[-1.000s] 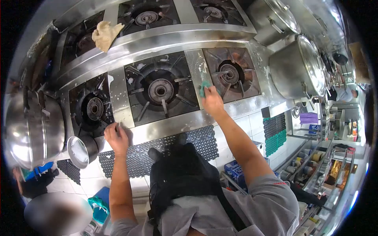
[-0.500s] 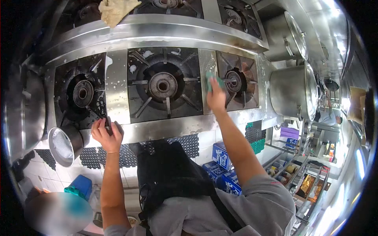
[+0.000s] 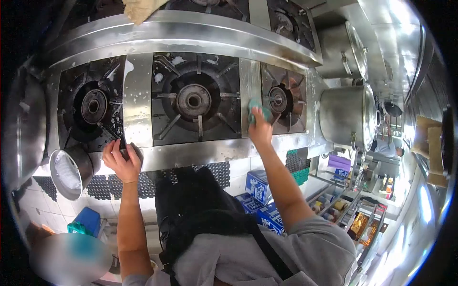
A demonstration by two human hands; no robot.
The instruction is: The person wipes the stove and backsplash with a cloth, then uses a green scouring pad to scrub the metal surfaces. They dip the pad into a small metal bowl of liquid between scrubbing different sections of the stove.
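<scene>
My right hand (image 3: 261, 130) presses a green scouring pad (image 3: 255, 105) onto the steel strip (image 3: 249, 78) between the middle burner (image 3: 193, 101) and the right burner (image 3: 278, 99). Wet streaks of suds show on that strip. At the stove's front edge, my left hand (image 3: 122, 162) rests with fingers apart, holding nothing, by the corner of the left burner (image 3: 94, 106). Beside it a metal pot (image 3: 86, 168) with white suds inside sits tilted toward me. White foam spots dot the left steel strip (image 3: 138, 100) and the middle burner's tray.
Large steel pots stand at the right, one nearer (image 3: 346, 117) and one farther (image 3: 331, 52). A tan cloth (image 3: 142, 8) lies over the raised rear ledge. Below are blue boxes (image 3: 257, 186) and black mats (image 3: 219, 174). A person (image 3: 389, 148) is far right; another, blurred, is lower left.
My right hand has drawn the scouring pad along the steel strip toward the stove's front. My left hand stays at the front edge. The whole view has shifted slightly.
</scene>
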